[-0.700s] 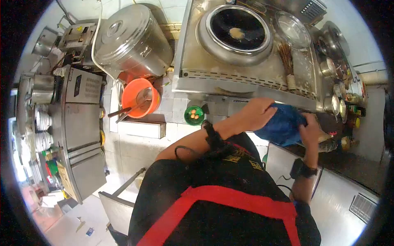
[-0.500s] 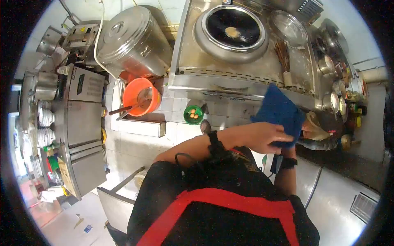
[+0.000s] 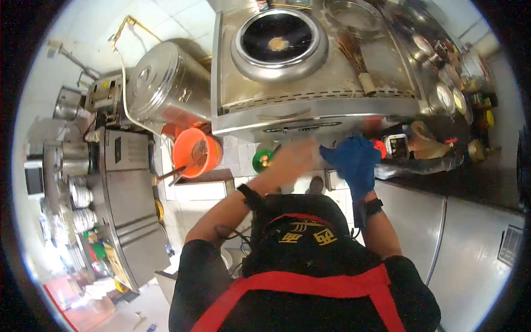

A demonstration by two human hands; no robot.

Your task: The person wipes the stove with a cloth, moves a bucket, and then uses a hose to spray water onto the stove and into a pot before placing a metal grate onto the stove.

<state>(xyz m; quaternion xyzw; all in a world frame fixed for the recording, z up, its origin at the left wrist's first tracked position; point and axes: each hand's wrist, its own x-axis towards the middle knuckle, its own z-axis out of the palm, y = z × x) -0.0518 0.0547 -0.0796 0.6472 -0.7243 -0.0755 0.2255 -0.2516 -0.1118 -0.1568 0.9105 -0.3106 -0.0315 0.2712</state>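
Note:
My left hand is smeared by motion, palm side unclear, just left of a blue cloth; its finger positions cannot be made out. The blue cloth is bunched around my right hand and covers its fingers. Both wrists wear black bands. Beyond my hands is a steel stove with a round wok ring and a dark wok holding a small pale patch. A green bowl of eggs sits low, partly behind my left hand.
An orange bucket with long handles stands left of the green bowl, near a large lidded steel pot. A bamboo brush lies on the stove. At right are a phone-like device, bags and seasoning bowls; at left, a steel cabinet.
My left hand has moved left, away from the cloth and my right hand. The cloth now hangs bunched over my right hand. The view has shifted, showing the device at right.

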